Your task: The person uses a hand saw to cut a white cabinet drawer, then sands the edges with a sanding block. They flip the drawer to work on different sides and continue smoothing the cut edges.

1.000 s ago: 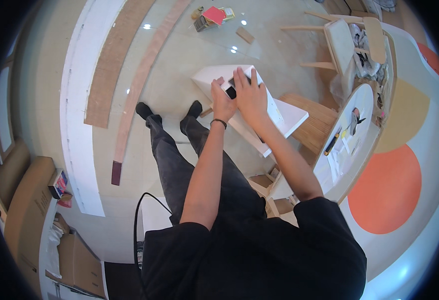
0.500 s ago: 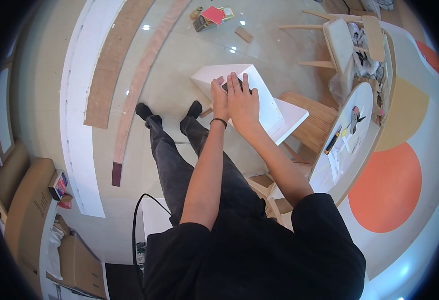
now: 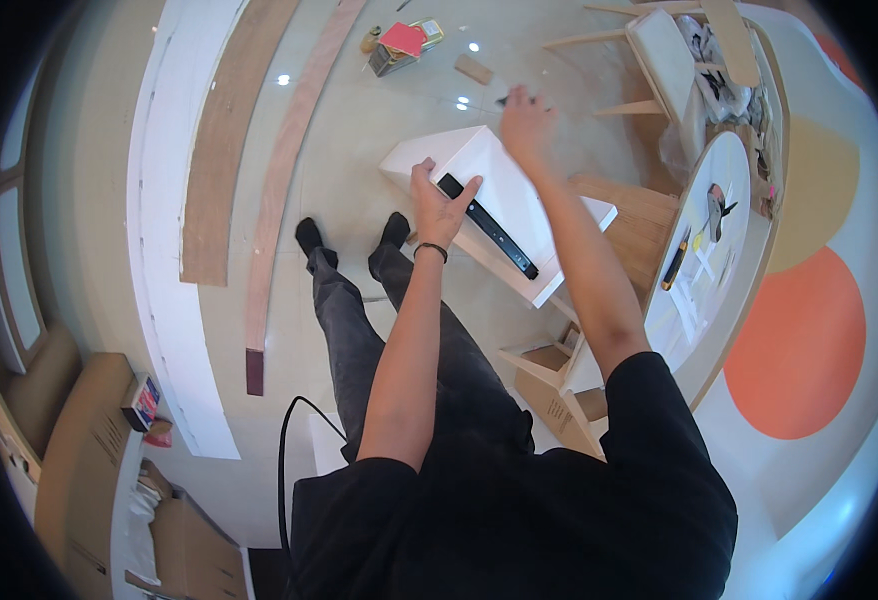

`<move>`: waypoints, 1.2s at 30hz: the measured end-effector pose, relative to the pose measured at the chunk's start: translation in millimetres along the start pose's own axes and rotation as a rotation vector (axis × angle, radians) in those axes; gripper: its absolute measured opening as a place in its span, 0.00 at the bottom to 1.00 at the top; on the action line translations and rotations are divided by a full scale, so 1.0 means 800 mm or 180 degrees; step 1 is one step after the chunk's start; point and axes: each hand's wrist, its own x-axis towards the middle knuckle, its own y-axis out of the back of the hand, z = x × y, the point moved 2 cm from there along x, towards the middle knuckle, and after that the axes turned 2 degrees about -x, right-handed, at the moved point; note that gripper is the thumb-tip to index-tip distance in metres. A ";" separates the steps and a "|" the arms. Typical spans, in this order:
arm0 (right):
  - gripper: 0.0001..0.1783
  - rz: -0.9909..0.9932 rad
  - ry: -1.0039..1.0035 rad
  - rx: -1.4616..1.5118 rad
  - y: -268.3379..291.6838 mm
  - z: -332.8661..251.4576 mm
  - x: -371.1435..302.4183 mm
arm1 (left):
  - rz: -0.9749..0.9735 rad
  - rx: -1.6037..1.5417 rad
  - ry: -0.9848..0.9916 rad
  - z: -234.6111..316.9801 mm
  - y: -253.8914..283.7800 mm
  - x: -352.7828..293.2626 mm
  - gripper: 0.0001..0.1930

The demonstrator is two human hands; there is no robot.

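My left hand (image 3: 441, 212) straddles the upper end of a long, narrow dark strip (image 3: 502, 240) that looks like a drawer slide. Its thumb lies across the strip, and the other fingers are on the left side, bracing it on a white box-like panel piece (image 3: 551, 238). The piece sits tilted in front of my legs. Beyond its far edge, my right hand (image 3: 529, 125) is lifted and smeared by motion. Something small and dark shows at its curled fingertips, too blurred to name.
A round white table (image 3: 709, 215) stands on the right, with a utility knife (image 3: 676, 262) and pliers (image 3: 716, 212). A wooden stool (image 3: 627, 222) is beside it, a pale chair (image 3: 667, 75) behind. Long wooden boards (image 3: 294, 170) lie left; a tin (image 3: 396, 57) stands ahead.
My right hand has left the dark strip and moved up and away to the right. The strip now shows along its length, while my left hand stays at its upper end.
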 end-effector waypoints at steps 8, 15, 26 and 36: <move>0.35 0.1213 -0.1530 0.4102 0.012 0.110 -0.184 | -0.0743 0.1886 -0.1235 0.048 0.014 0.019 0.39; 0.38 0.1432 -0.4866 0.4857 -0.016 0.027 -0.434 | -0.1060 0.3488 -0.2783 0.092 -0.027 0.033 0.37; 0.43 0.2018 -0.4416 0.4562 -0.071 -0.150 -0.386 | -0.3424 0.2806 -0.3089 0.059 -0.205 -0.053 0.58; 0.46 0.2437 -0.4931 0.3374 -0.088 -0.151 -0.326 | -0.4213 0.0758 -0.5368 0.059 -0.258 -0.093 0.11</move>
